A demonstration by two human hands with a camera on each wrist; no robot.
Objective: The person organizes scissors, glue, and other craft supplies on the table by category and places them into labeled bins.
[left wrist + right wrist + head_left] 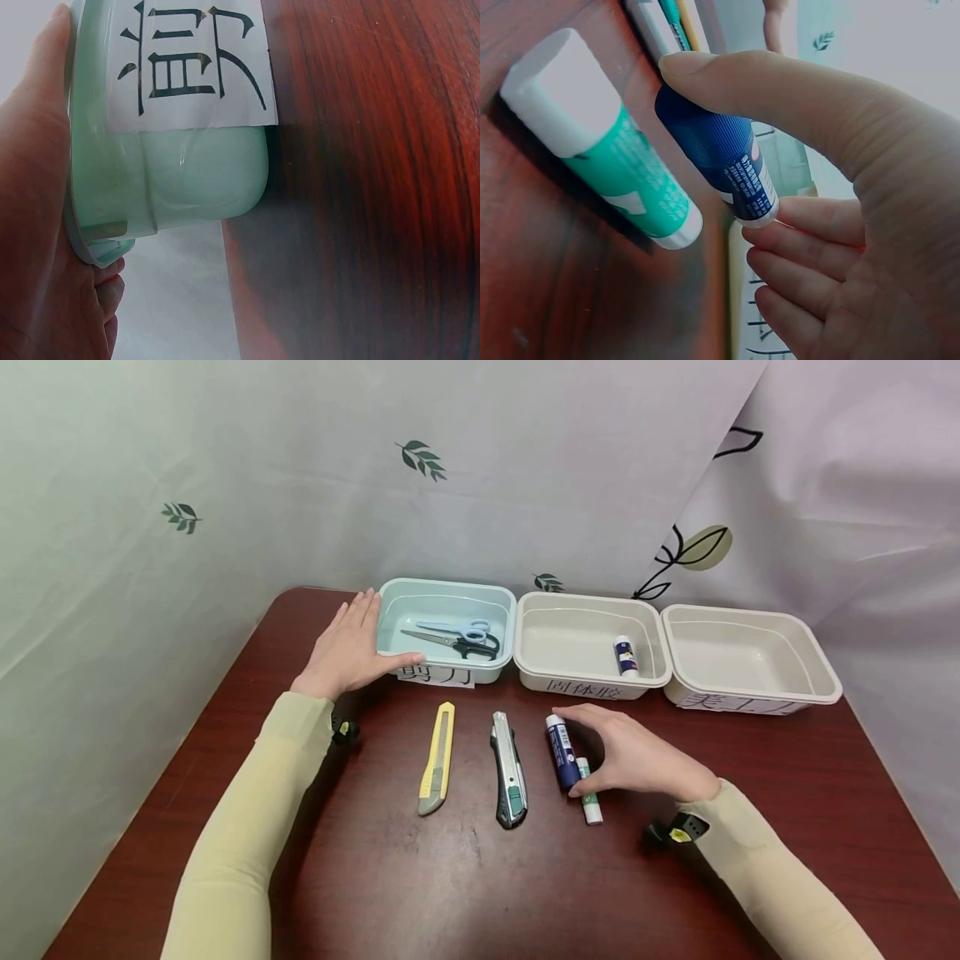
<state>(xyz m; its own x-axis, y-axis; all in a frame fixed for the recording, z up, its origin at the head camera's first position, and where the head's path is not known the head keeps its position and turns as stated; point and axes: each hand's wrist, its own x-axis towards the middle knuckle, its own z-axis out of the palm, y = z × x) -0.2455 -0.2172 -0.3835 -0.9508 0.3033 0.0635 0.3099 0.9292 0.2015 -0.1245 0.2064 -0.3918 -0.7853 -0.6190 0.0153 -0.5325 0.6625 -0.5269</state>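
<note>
Right hand [637, 753] pinches the blue glue stick [562, 753] end to end: thumb at the blue base, index fingertip at the white cap, remaining fingers beside the cap end. The barrel spans the gap between them; contact with the table [450, 885] cannot be told. Green glue stick [592, 806] lies just beside, nearer the thumb. Left hand [345, 645]: fingers straight, spread from thumb, against the pale blue bin [450, 586].

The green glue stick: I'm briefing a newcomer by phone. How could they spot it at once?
On the red table, find the middle bin; before it, the right hand pinches a navy glue stick. The green glue stick lies right beside it, its barrel green, not navy.
</note>
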